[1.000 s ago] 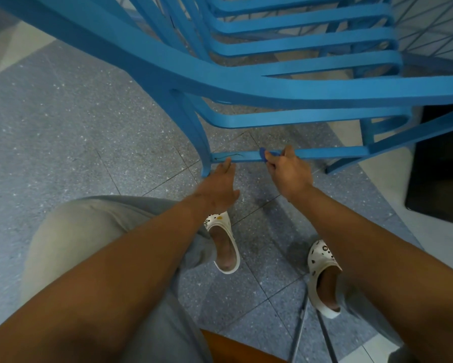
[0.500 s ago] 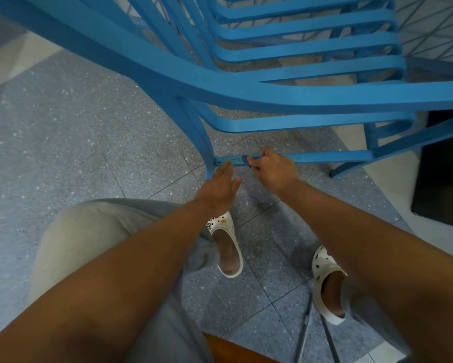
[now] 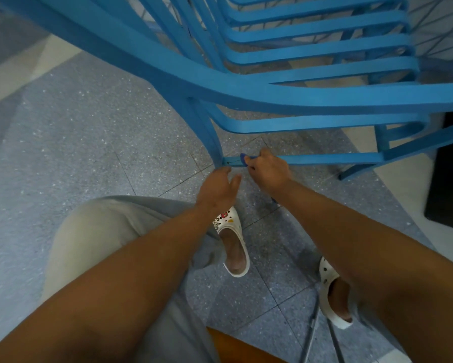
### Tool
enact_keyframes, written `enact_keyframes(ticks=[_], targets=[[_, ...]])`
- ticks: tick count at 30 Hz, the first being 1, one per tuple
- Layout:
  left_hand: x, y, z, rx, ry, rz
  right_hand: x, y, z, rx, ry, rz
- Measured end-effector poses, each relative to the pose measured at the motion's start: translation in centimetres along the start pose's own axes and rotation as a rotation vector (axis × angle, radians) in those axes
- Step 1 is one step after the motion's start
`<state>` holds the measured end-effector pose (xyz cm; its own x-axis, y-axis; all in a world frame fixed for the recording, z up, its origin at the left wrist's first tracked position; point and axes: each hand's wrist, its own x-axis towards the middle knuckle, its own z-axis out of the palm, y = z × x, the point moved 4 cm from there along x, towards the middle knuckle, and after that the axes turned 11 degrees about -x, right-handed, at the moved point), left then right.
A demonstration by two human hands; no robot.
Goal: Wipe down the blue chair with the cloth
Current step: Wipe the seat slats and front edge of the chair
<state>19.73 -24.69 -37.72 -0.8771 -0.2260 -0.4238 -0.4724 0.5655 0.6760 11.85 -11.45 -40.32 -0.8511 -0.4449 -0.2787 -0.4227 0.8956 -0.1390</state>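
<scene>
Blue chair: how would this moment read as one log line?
step: wiping low crossbar of blue chair | right hand: grips cloth on bar | left hand: open, by leg

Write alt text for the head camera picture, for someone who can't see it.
A person's right hand presses a blue cloth on the blue chair's low crossbar; the open left hand touches its leg.

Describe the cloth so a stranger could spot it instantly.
Start at the blue chair and follow its near leg down to the low crossbar just above the floor. The cloth is the small, darker blue scrap wrapped on that bar, held by the right hand.
</scene>
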Motion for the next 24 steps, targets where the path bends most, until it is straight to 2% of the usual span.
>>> enact_keyframes(ticks=[5,9,12,15,20,24], targets=[[-0.7,-1.3,-1.9,0.07,0.141,-0.075,-0.5,2.3,0.7,-0.111,-0.043,-0.058],[-0.8,-1.4,-2.5,-0.067,0.239,-0.123,-2.2,1.6,1.7,-0.097,-0.034,0.042],[-0.1,-0.7,-3.4,-0.134,0.266,-0.011,-2.3,0.0,1.6,-0.06,0.006,0.065],[0.7,-0.4,-4.2,-0.091,0.257,0.114,-1.3,-1.7,1.0,-0.067,0.01,0.051],[1.6,-1.0,-4.6,-0.035,0.24,0.156,-0.4,-2.6,0.3,-0.196,-0.081,-0.032],[1.7,-1.2,-4.5,-0.054,0.258,0.172,-0.8,-0.1,0.6,-0.207,-0.062,-0.036]])
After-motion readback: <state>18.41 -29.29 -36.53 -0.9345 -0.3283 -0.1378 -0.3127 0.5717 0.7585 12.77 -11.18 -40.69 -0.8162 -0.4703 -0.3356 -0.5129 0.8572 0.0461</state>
